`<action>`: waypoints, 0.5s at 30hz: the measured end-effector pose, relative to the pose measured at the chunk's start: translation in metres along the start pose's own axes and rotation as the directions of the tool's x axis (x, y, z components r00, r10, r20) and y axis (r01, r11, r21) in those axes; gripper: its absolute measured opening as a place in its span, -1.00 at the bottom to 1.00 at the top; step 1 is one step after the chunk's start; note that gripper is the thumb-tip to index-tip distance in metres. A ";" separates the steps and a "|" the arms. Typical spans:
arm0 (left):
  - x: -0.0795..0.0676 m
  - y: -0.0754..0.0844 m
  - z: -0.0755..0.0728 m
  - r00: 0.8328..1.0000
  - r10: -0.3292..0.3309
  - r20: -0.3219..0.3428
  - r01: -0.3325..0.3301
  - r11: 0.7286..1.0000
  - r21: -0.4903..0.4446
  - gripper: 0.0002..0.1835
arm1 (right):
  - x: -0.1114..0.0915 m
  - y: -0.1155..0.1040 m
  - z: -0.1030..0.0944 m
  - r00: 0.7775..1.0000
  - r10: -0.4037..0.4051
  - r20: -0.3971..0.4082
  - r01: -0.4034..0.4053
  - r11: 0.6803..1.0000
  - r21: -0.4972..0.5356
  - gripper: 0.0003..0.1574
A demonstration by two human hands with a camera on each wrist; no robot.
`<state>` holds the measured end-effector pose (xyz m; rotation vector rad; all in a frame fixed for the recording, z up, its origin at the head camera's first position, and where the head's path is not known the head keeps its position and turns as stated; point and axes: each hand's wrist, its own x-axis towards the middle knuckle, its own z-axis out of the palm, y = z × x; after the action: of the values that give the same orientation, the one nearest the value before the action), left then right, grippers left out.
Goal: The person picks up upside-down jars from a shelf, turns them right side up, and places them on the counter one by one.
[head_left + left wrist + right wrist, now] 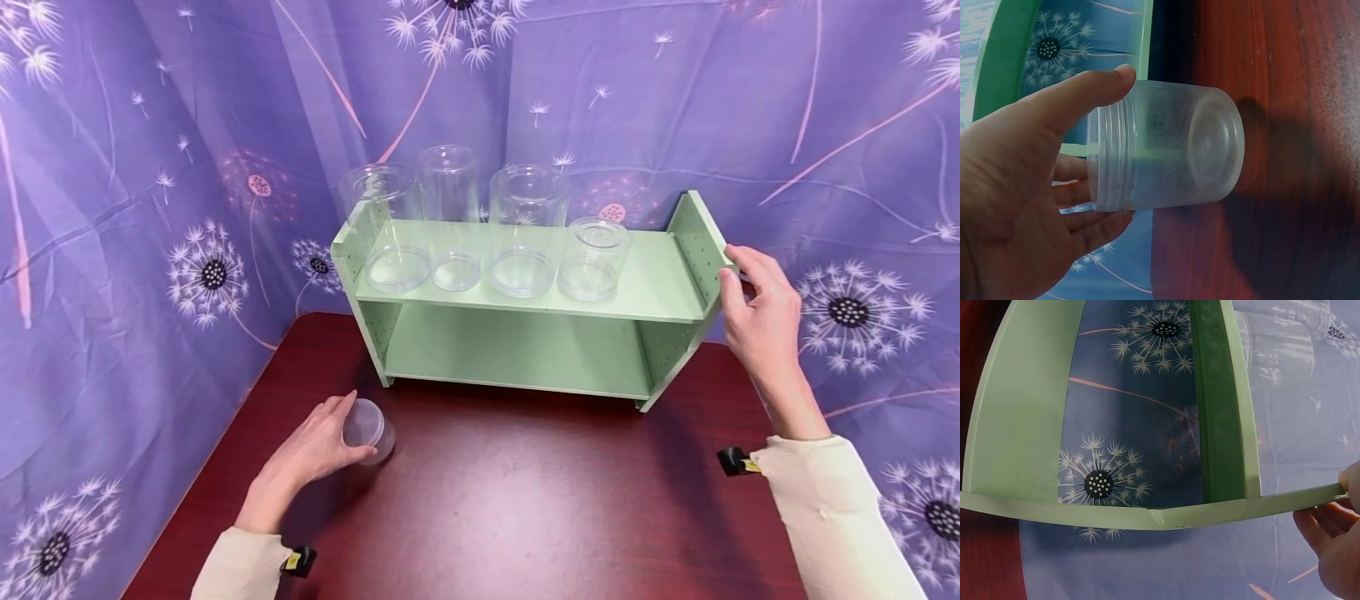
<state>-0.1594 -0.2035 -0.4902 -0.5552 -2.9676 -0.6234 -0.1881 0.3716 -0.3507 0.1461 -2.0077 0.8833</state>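
Note:
My left hand (318, 442) holds a small clear plastic jar (1172, 147) with a ridged top, low over the table. In the left wrist view the thumb lies along one side of the jar's top and the fingers along the other. My right hand (761, 312) grips the upper edge of the right side panel of a green two-tier shelf (517, 350). The right wrist view shows the thumb and fingers on opposite faces of that panel (1210, 515). Several clear jars, among them a short one (596, 260) at the right, stand in a row on the upper tier.
The shelf stands towards the back of a dark red wooden table (510, 492). Purple cloth (187, 150) with dandelion prints hangs behind and beside it. A tall narrow jar (450, 217) stands between two wider ones on the upper tier.

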 end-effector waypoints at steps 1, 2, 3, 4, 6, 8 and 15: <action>0.000 -0.001 0.001 1.000 0.000 0.002 0.000 1.000 0.001 0.07 | 0.000 0.000 0.001 1.000 -0.002 0.000 0.002 1.000 0.000 -0.62; 0.000 -0.002 0.002 1.000 -0.001 0.004 0.001 1.000 0.003 0.08 | 0.000 0.000 0.001 1.000 -0.002 0.000 0.002 1.000 -0.001 -0.62; 0.000 -0.002 0.003 1.000 -0.001 0.007 0.001 1.000 0.004 0.08 | 0.000 0.000 0.001 1.000 -0.003 0.000 0.003 1.000 0.000 -0.62; 0.000 -0.003 0.003 1.000 -0.003 0.009 0.003 1.000 0.004 0.08 | 0.000 0.000 0.001 1.000 -0.004 0.003 0.004 1.000 -0.003 -0.61; 0.000 -0.003 0.005 1.000 -0.007 0.013 0.007 1.000 0.003 0.09 | 0.000 0.000 0.001 1.000 -0.006 0.002 0.006 1.000 -0.007 -0.61; 0.000 -0.004 0.006 1.000 -0.009 0.018 0.009 1.000 0.002 0.09 | 0.000 0.000 0.001 1.000 -0.005 0.001 0.005 1.000 -0.008 -0.61; 0.002 -0.005 0.012 0.999 -0.013 0.031 0.013 1.000 -0.007 0.10 | 0.000 -0.001 0.000 1.000 0.003 -0.001 -0.003 1.000 -0.016 -0.61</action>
<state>-0.1631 -0.2025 -0.5031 -0.5516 -3.0016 -0.6329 -0.1874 0.3710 -0.3499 0.1343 -2.0134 0.8690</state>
